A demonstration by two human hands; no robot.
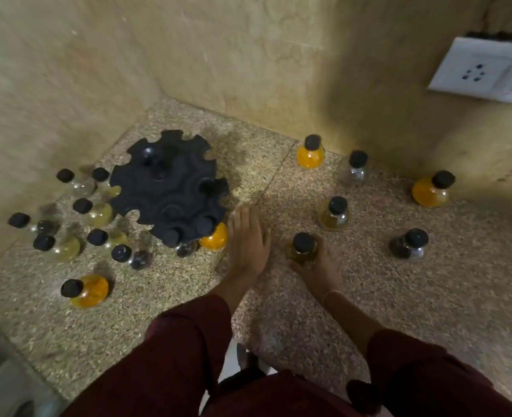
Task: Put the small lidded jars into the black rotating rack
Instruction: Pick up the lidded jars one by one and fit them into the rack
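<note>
The black rotating rack [167, 188] stands on the speckled counter, left of centre, with an orange-filled jar [215, 238] and a dark jar [186, 247] hanging in its near slots. My right hand [315, 267] is shut on a black-lidded jar of yellowish-green contents [303, 248], which stands on the counter. My left hand [247, 239] lies flat on the counter, fingers apart, just right of the rack and holding nothing. Several more black-lidded jars stand to the left of the rack, such as an orange one [87, 288].
More jars stand on the right: an orange jar [310, 152], a clear jar [354, 168], an orange jar [430, 189], a greenish jar [333, 213] and a dark jar [408, 243]. Walls close the back and left. A socket plate [483, 70] is on the right wall.
</note>
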